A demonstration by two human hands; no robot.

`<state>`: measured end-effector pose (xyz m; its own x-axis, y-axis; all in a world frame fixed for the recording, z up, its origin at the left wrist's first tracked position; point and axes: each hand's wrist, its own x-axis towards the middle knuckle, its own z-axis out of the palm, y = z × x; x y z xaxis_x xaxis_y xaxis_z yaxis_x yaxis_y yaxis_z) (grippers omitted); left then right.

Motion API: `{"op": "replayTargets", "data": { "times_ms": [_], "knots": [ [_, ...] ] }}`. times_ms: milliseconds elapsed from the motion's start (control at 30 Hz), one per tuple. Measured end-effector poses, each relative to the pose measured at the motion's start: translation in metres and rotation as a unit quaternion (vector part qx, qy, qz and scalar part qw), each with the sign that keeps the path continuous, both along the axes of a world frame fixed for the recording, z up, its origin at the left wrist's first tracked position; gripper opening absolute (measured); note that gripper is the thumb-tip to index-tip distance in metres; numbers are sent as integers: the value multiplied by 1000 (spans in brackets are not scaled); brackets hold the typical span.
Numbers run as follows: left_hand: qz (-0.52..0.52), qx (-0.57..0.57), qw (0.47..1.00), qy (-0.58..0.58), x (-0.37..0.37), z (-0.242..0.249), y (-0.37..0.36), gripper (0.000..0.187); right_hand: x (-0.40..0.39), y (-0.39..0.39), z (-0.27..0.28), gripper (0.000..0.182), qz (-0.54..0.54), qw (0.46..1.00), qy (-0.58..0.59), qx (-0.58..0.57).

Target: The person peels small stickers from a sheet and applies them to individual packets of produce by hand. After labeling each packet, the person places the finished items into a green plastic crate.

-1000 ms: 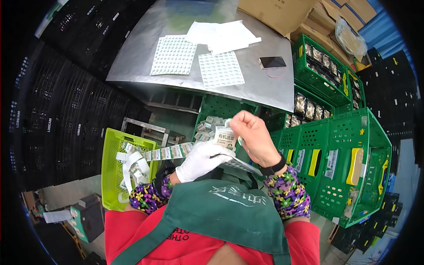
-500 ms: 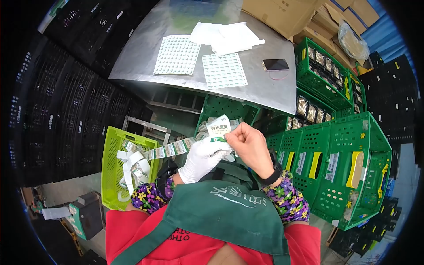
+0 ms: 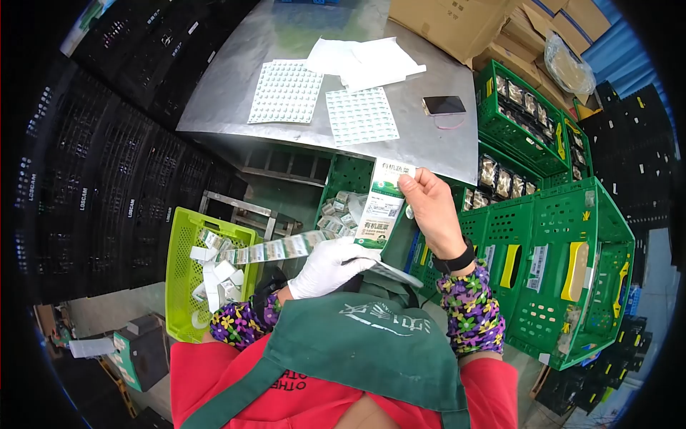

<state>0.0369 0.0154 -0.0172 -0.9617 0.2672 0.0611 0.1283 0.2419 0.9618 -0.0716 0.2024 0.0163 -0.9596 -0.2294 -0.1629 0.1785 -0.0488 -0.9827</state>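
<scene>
My left hand (image 3: 330, 268), in a white glove, is closed on a strip of printed labels (image 3: 381, 207) in front of my apron. My bare right hand (image 3: 436, 214) pinches the strip's upper end between thumb and fingers, above and right of the glove. The stretch between my hands is pulled taut, showing green and white panels with print. From the glove, more of the strip (image 3: 275, 249) trails left into a lime-green basket (image 3: 174, 286) of loose label strips. Beyond my hands, a green crate (image 3: 346, 171) contains several small labelled pieces (image 3: 341, 207).
On the metal table (image 3: 214, 100) lie two sticker sheets (image 3: 286, 91), white paper (image 3: 371, 61) and a phone (image 3: 444, 106). Green crates (image 3: 529, 264) stand at the right, some with packed goods. Black crates (image 3: 107, 179) are stacked at the left.
My right hand has moved up and right, away from my left hand, drawing out a longer stretch of the label strip. My left hand has stayed nearly in place.
</scene>
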Motion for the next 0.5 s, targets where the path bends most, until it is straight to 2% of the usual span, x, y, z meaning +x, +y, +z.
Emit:
{"op": "replayTargets", "data": {
  "times_ms": [133, 167, 267, 367, 400, 467, 500],
  "knots": [
    [76, -8, 996, 44, -5, 5, -2, 16, 22, -10, 3, 19, -34, 999, 25, 18],
    [78, -8, 996, 44, -5, 3, -2, 16, 27, -8, -5, 27, -17, 998, 38, 44],
    [100, 18, 994, 40, -6, 1, -2, 18, 42, -16, -3, 29, -11, 998, 44, 35],
    [108, 12, 993, 41, -7, 2, -1, 19, 50, -18, -17, 33, -6, 987, 94, 132],
    [106, 12, 993, 41, -7, 2, 0, 19, 50, -19, -14, 33, -8, 987, 94, 132],
    [109, 23, 992, 50, -6, 0, 1, 19, 52, -20, -2, 34, 7, 958, 137, 252],
    [109, 24, 992, 51, -7, 2, 0, 19, 51, -21, 0, 34, 8, 958, 138, 252]
  ]
}}
